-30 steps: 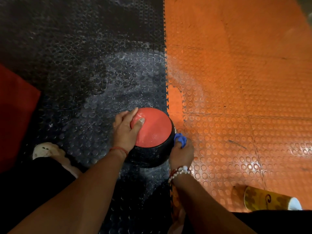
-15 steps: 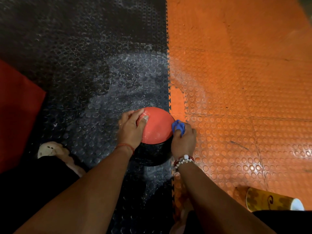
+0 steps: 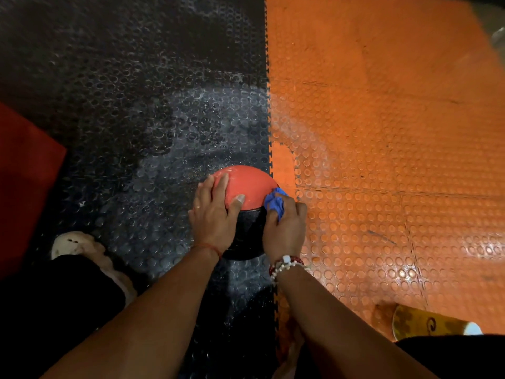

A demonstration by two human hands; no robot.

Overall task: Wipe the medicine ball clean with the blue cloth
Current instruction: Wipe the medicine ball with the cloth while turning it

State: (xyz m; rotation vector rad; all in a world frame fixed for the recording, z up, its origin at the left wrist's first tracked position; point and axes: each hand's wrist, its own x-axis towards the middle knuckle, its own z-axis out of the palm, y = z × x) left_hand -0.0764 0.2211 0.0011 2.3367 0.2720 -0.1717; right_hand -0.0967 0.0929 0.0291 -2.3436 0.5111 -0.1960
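The floor is two studded mats that meet at a toothed seam, a black mat (image 3: pixel 123 105) on the left with a pale, smeared patch and an orange mat (image 3: pixel 382 132) on the right. A red pad (image 3: pixel 24 173) shows at the left edge. The medicine ball (image 3: pixel 246 187), red on top and black below, sits on the black mat right against the seam. The left hand (image 3: pixel 211 217) lies on the ball's left side, its fingers (image 3: pixel 218 184) released and spread over the red top, with the thumb reaching across it. The right hand (image 3: pixel 285 228) is on the ball's right side, its fingers clenched round the bunched blue cloth (image 3: pixel 276 202), which touches the ball where red meets black. A yellow patterned cup (image 3: pixel 426 322) lies on its side on the orange mat at lower right, well apart from the ball; what is inside it cannot be seen. A pale shoe (image 3: pixel 73 242) rests on the black mat at lower left. A bead bracelet (image 3: pixel 284 265) circles the right wrist, and a red thread (image 3: pixel 207 247) the left.
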